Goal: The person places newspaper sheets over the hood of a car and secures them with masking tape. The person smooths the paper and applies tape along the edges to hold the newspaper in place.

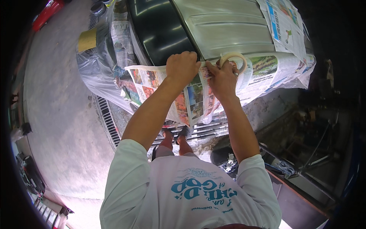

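My left hand [183,68] is closed at the upper edge of a colour-printed newspaper sheet [148,82], knuckles up. Its fingertips are hidden, but the sheet's edge runs into its grip. Beside it, my right hand [224,80] holds a roll of cream masking tape [233,55], with its fingers through and around the ring. The thumb and index fingertip of that hand press near the same edge. This edge lies along a vehicle's dark glass [160,30] and its dull silver, ribbed panel [228,28]. The sheet's lower part hangs down towards me.
More newspaper [263,72] covers the panel's near right side, and other sheets [284,30] lie at far right. Clear plastic [93,72] drapes the left side. A floor drain grate [106,122] runs at left. Dark clutter and a metal frame [305,168] stand at right.
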Demonstrator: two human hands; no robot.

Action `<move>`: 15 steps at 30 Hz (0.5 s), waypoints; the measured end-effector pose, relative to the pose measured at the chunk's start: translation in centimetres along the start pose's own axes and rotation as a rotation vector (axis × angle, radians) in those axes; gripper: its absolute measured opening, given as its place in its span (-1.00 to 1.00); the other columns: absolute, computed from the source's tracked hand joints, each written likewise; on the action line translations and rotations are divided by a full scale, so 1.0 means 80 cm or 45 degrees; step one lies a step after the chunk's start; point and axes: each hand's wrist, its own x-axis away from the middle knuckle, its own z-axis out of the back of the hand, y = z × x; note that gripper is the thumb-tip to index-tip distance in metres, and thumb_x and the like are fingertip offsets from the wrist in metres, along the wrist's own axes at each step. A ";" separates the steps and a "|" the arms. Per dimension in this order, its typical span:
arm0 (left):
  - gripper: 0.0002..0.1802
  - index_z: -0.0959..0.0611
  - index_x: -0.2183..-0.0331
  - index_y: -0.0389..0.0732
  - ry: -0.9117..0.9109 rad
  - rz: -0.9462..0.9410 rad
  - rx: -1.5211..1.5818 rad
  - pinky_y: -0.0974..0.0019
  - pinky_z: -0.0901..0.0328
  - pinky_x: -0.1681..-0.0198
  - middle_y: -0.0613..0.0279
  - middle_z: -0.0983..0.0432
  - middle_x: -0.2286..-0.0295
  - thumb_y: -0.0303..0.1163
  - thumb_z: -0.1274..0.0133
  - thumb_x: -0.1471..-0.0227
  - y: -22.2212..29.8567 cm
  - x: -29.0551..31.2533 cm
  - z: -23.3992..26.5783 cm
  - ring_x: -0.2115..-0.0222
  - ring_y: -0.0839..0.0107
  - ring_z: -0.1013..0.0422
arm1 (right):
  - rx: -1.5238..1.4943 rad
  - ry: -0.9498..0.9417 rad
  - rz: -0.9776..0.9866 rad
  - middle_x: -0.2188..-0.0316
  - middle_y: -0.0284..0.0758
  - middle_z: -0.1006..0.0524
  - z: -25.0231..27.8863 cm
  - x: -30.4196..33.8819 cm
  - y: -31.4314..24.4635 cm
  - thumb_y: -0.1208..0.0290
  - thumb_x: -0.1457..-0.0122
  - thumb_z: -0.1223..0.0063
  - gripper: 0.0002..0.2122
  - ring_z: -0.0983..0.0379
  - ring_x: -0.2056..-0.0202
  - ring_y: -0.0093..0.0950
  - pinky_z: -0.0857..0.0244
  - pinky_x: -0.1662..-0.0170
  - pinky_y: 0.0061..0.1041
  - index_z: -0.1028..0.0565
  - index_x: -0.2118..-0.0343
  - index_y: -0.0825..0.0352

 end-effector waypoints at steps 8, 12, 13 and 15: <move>-0.59 -0.51 0.06 -0.24 -0.128 0.152 0.102 -0.04 -0.54 0.27 -0.06 -0.69 0.41 -0.31 -0.19 -0.07 0.012 0.014 0.028 0.37 -0.04 -0.67 | -0.049 0.061 0.102 0.20 -0.17 -0.50 -0.013 0.007 0.007 0.52 -0.11 -0.19 -0.59 -0.49 0.10 -0.16 -0.29 -0.05 -0.07 -0.71 0.00 -0.06; -0.61 -0.51 0.08 -0.27 -0.111 0.169 0.113 -0.05 -0.54 0.26 -0.11 -0.69 0.40 -0.37 -0.17 -0.04 0.017 0.019 0.035 0.36 -0.07 -0.67 | -0.012 0.058 0.125 0.19 -0.15 -0.50 -0.011 0.007 0.009 0.54 -0.08 -0.17 -0.56 -0.49 0.10 -0.15 -0.25 -0.07 -0.05 -0.71 -0.01 -0.04; -0.60 -0.51 0.08 -0.28 -0.126 0.170 0.112 -0.05 -0.54 0.26 -0.11 -0.69 0.40 -0.37 -0.17 -0.04 0.017 0.018 0.035 0.36 -0.07 -0.67 | -0.010 0.058 0.133 0.19 -0.15 -0.50 -0.011 0.007 0.010 0.55 -0.07 -0.17 -0.56 -0.49 0.10 -0.14 -0.25 -0.07 -0.05 -0.71 -0.02 -0.04; -0.58 -0.52 0.07 -0.26 -0.141 0.191 0.125 -0.06 -0.53 0.25 -0.12 -0.69 0.39 -0.32 -0.21 -0.05 0.016 0.016 0.032 0.34 -0.09 -0.66 | -0.014 0.054 0.143 0.19 -0.14 -0.49 -0.011 0.007 0.010 0.55 -0.07 -0.17 -0.55 -0.49 0.10 -0.14 -0.25 -0.07 -0.05 -0.70 -0.02 -0.04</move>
